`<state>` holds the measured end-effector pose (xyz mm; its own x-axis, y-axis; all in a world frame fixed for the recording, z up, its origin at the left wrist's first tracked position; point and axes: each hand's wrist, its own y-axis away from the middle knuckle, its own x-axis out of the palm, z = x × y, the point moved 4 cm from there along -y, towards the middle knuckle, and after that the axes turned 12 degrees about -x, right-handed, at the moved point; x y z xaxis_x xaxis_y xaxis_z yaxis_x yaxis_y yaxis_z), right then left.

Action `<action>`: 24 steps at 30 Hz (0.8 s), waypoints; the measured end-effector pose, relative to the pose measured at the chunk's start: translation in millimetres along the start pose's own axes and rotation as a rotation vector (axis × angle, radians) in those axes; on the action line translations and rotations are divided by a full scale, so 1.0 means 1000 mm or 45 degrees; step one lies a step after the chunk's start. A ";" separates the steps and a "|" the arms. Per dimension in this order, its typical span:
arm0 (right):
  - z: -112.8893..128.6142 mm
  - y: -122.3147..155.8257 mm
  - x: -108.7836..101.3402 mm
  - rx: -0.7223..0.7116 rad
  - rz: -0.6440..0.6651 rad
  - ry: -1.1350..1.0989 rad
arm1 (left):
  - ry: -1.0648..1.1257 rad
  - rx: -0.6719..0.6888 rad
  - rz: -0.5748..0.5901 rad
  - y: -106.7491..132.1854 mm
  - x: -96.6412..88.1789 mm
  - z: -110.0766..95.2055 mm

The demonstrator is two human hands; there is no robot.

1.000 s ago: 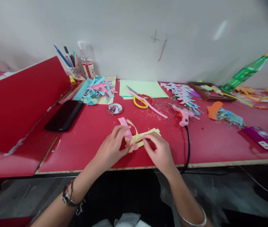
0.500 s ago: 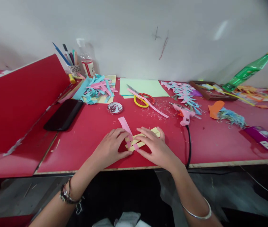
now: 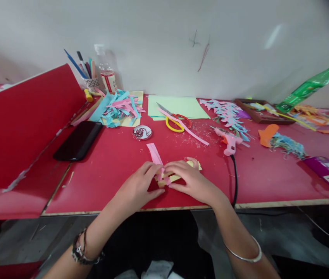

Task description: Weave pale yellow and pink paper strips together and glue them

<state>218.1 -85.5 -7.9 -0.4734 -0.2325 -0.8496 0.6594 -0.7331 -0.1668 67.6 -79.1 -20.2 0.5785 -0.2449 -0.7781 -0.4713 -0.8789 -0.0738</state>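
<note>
A pink paper strip [image 3: 154, 152] crosses several pale yellow strips [image 3: 176, 178] near the front edge of the red table [image 3: 269, 182]. My left hand [image 3: 138, 188] arches over the left side of the strips, with its fingertips pressing where pink meets yellow. Lying flat on the yellow strips, my right hand [image 3: 192, 180] covers most of them. The fingertips of both hands meet over the crossing. Neither hand grips anything.
A pink glue gun [image 3: 228, 140] lies right of my hands, its black cord running off the front edge. Yellow-and-red scissors [image 3: 176, 123], a round tin [image 3: 142, 132], green paper [image 3: 178, 105] and a strip pile [image 3: 120, 108] lie behind. A black phone [image 3: 78, 140] and red board [image 3: 21, 120] sit left.
My right hand let go of the raised yellow loop and flattened it onto the table. Both hands closed in and now press the strips down together.
</note>
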 end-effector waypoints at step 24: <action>-0.002 0.003 0.011 0.062 -0.171 0.126 | -0.007 0.011 -0.074 0.003 0.004 0.011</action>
<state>216.1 -88.9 -18.8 -0.4938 -0.0682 -0.8669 0.5640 -0.7839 -0.2596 60.7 -78.0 -30.2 0.6011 -0.1911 -0.7760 -0.4429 -0.8879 -0.1244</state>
